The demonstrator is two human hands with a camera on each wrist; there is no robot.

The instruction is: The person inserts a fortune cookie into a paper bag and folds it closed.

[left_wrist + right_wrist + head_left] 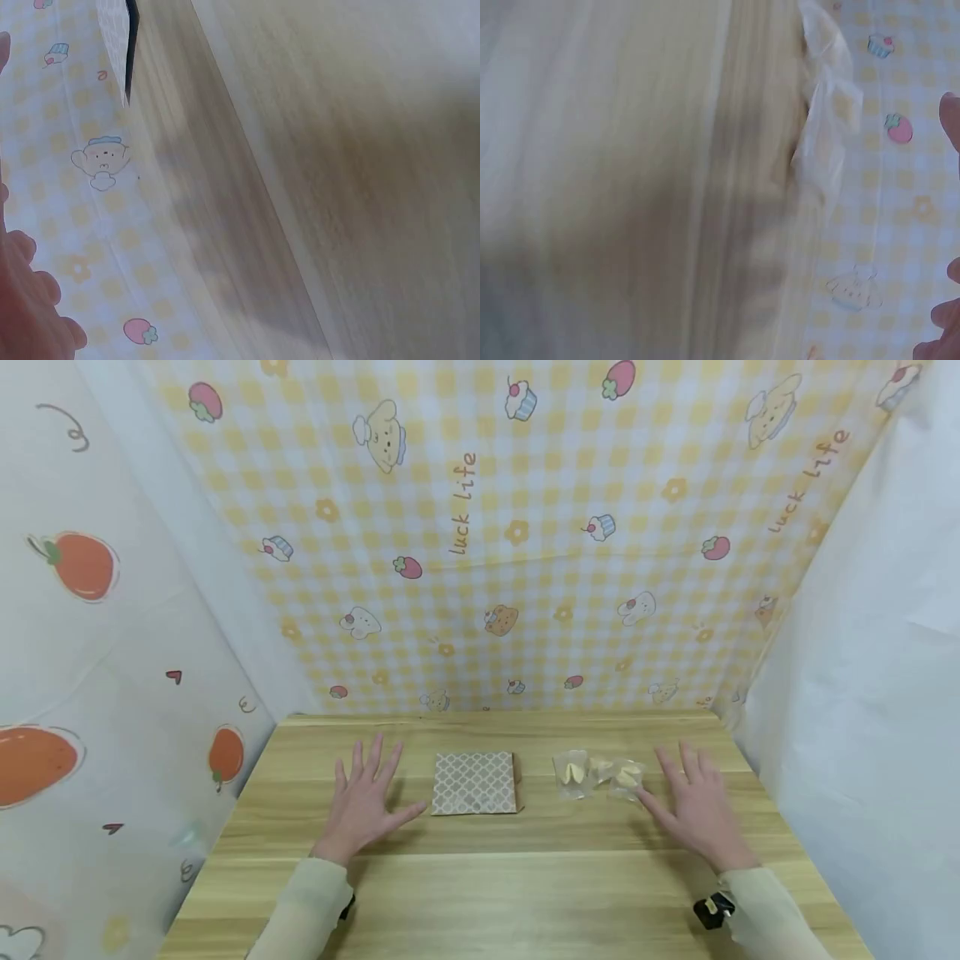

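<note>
A flat patterned paper bag (474, 783), grey-beige with a white lattice print, lies on the wooden table; its edge also shows in the left wrist view. To its right sit three small clear packets (573, 773) with pale folded cookies inside, side by side. My left hand (365, 806) is spread left of the bag, thumb tip close to the bag's edge, holding nothing. On the other side, my right hand (699, 810) is spread too, its thumb tip right by the rightmost packet (627, 777). In the right wrist view the wrappers (829, 112) show beyond the table surface.
The wood-grain table (495, 902) ends at a yellow checked cloth (517, 577) hanging behind it. White cloths stand at the left (150, 635) and right (862, 693). A small black device (714, 910) is strapped at the right wrist.
</note>
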